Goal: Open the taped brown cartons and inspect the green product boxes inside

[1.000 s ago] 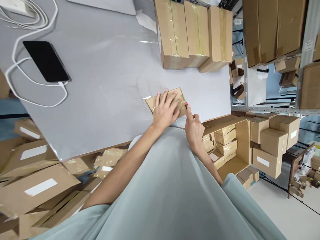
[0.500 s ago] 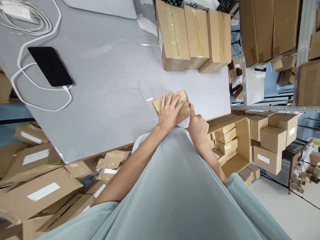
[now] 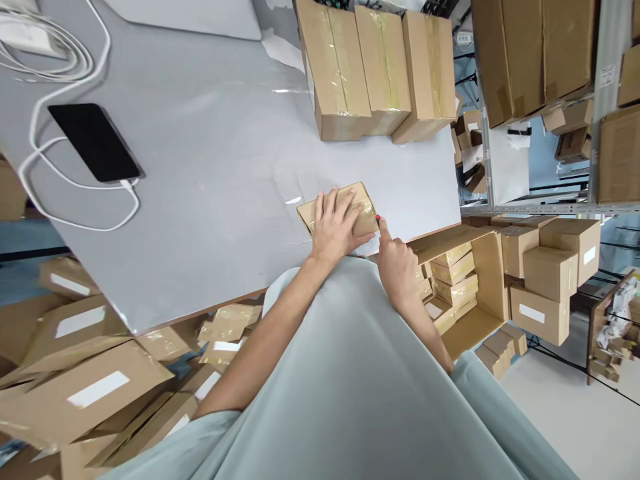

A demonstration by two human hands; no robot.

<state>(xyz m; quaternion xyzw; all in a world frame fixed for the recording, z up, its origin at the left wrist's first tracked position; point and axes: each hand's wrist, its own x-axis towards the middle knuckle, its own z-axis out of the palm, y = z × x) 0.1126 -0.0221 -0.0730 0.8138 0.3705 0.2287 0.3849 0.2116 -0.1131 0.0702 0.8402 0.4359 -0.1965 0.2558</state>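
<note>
A small taped cardboard box (image 3: 367,193) lies slanted on the grey table near its front edge. My left hand (image 3: 334,223) is spread over its top, the thumb on the near side, holding it. Clear tape shines at the box's right end. My right hand (image 3: 396,263) is closed, index finger stretched toward that end. At this fingertip a small red-tipped tool (image 3: 378,218) touches or nearly touches the box's right edge. The rest of the tool is hidden in my hand, so its kind is unclear.
Three taped boxes (image 3: 383,73) stand at the back of the grey table (image 3: 210,200). A phone (image 3: 95,141) on a white cable lies left. An open carton (image 3: 487,273) holding small boxes stands right, below the edge. More boxes (image 3: 95,393) are piled lower left.
The view has shifted slightly. The small box stays under my left hand, and my right hand with the red-tipped tool has moved slightly toward me along the box's right end.
</note>
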